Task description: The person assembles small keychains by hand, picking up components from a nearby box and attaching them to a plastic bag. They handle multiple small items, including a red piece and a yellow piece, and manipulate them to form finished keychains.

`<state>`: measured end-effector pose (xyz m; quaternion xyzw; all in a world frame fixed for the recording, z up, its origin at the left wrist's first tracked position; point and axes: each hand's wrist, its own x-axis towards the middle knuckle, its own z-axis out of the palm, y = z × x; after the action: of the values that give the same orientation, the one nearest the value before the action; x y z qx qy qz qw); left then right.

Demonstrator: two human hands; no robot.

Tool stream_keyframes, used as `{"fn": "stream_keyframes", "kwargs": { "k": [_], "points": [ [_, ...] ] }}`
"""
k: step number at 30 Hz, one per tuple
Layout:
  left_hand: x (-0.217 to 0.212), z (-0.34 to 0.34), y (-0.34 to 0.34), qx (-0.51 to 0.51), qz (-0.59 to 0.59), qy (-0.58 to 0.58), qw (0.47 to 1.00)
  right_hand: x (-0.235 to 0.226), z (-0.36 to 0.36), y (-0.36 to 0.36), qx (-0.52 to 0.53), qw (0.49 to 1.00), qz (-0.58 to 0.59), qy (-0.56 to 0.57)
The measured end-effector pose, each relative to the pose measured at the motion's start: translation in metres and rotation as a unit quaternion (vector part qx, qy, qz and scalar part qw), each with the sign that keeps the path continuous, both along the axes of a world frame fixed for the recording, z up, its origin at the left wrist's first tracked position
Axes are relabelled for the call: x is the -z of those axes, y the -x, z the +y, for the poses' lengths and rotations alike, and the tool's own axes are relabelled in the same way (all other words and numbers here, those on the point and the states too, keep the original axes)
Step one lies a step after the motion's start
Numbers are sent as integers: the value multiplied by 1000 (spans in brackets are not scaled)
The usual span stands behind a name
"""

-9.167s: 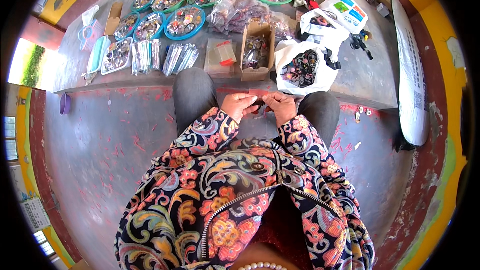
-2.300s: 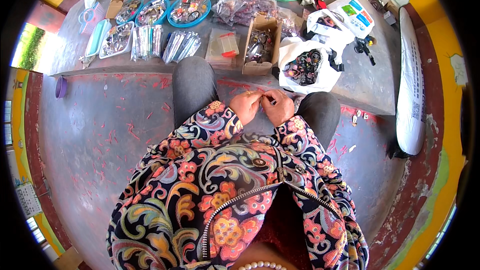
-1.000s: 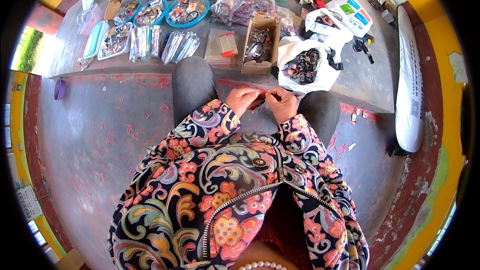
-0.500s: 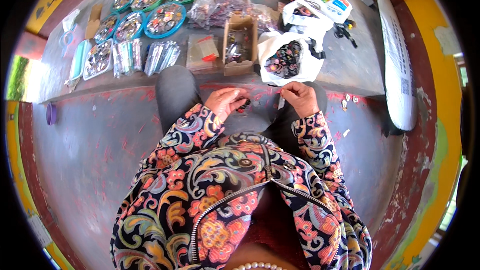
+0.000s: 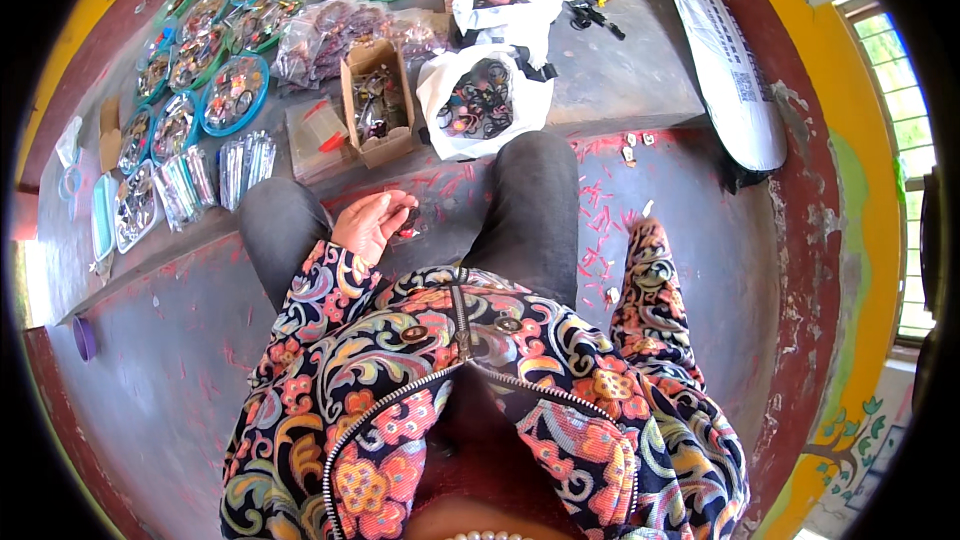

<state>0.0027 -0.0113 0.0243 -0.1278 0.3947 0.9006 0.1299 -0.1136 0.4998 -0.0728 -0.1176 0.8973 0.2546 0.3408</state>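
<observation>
My left hand (image 5: 368, 224) is held palm up above the gap between my knees. Its fingers are curled in, with a small dark item (image 5: 413, 219) at the fingertips, too small to name. My right hand (image 5: 646, 230) is stretched out to the right, low beyond my right knee, over the floor. Its fingers are foreshortened and smeared, so whether it holds anything is hidden. A small white scrap (image 5: 648, 208) shows just past its fingertips. The nearest container to my knees is a white plastic bag (image 5: 437, 100) full of dark hair-tie-like loops.
On the raised ledge stand an open cardboard box (image 5: 392, 148) of small parts, bundles of clear packets (image 5: 247, 168), a white tray (image 5: 122, 243) and several round baskets (image 5: 262, 100) of trinkets. A long white wrapped panel (image 5: 725, 90) leans right. Red scraps litter the floor (image 5: 600, 180).
My right hand has left the spot between my knees and swung out to the right. The left hand stays near my lap. The view has turned right, shifting the ledge leftward.
</observation>
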Motion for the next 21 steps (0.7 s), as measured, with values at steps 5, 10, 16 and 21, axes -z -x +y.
{"fn": "stream_keyframes", "kwargs": {
  "k": [5,10,16,21],
  "points": [
    [1,3,-1,10,1,-1,1000,21,81,-38,160,983,-85,-20],
    [0,3,-4,6,-6,-3,1000,-38,27,-54,620,476,106,615],
    [4,1,-3,-7,-13,-12,1000,-80,-39,-17,511,400,21,761],
    [3,3,1,-7,-10,-19,1000,-90,-54,-2,309,569,40,761]
  ]
}}
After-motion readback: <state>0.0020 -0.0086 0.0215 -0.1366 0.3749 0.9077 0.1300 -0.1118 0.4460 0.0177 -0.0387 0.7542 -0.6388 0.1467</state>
